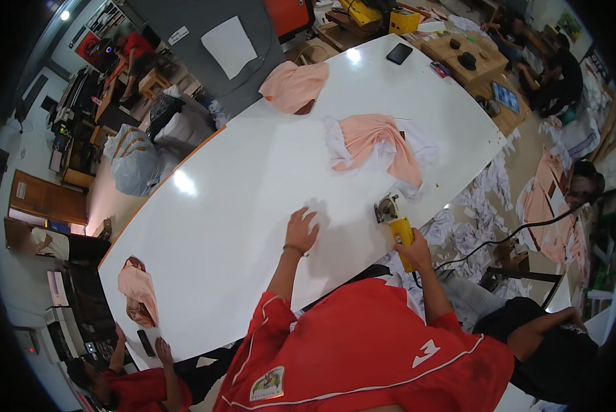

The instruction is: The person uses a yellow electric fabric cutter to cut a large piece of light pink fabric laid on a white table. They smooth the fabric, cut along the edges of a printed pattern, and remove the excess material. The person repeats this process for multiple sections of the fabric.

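Note:
My right hand (pixel 416 251) is wrapped round the yellow body of an electric rotary cloth cutter (pixel 402 232), whose round blade head points away from me at the table's near right edge. A black cord runs from it to the right. My left hand (pixel 300 233) is over the white table (pixel 253 185), fingers spread and holding nothing; whether it touches the surface I cannot tell. Beyond both hands lies a crumpled peach cloth with white pieces (pixel 373 141), apart from the cutter. Another folded peach cloth (pixel 294 86) rests at the far edge.
At the table's left end another person's hands (pixel 164 351) are near a black phone (pixel 145 343) and a peach cloth bundle (pixel 138 294). A second phone (pixel 399 53) lies at the far end. White scraps (pixel 486 192) cover the floor at right; a person in black (pixel 541 343) sits close by.

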Demonstrator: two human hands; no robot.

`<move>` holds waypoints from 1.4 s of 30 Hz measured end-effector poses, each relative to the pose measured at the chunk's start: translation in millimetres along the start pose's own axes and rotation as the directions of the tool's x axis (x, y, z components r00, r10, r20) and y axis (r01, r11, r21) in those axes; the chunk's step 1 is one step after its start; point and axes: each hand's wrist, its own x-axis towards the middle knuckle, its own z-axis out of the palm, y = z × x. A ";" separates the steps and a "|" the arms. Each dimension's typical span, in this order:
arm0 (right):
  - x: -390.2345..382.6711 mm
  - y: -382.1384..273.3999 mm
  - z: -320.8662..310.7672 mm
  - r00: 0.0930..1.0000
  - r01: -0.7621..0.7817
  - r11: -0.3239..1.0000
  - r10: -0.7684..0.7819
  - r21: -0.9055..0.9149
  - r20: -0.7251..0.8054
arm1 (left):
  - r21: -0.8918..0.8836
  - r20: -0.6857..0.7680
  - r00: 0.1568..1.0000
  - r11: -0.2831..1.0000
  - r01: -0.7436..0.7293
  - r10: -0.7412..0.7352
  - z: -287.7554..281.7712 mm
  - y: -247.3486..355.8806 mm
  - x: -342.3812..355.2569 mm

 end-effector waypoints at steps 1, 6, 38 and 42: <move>1.9 0.3 -3.0 1.000 0.012 0.999 -0.012 -0.047 0.001 | 0.004 0.035 0.999 1.000 -0.029 0.029 1.7 14.7 26.0; 8.8 9.7 -0.4 1.000 0.020 0.999 -0.020 -0.036 -0.003 | 0.176 0.106 0.979 0.965 -0.193 0.177 20.8 59.6 138.4; 19.5 25.9 -4.7 0.988 0.113 0.987 -0.099 -0.118 0.118 | 0.183 -0.191 0.896 0.882 0.434 -0.402 27.9 28.4 28.7; 21.0 35.4 -0.6 0.983 0.124 0.991 -0.117 -0.042 0.144 | 0.119 -0.431 0.694 0.726 0.677 -0.576 9.7 -53.4 -14.6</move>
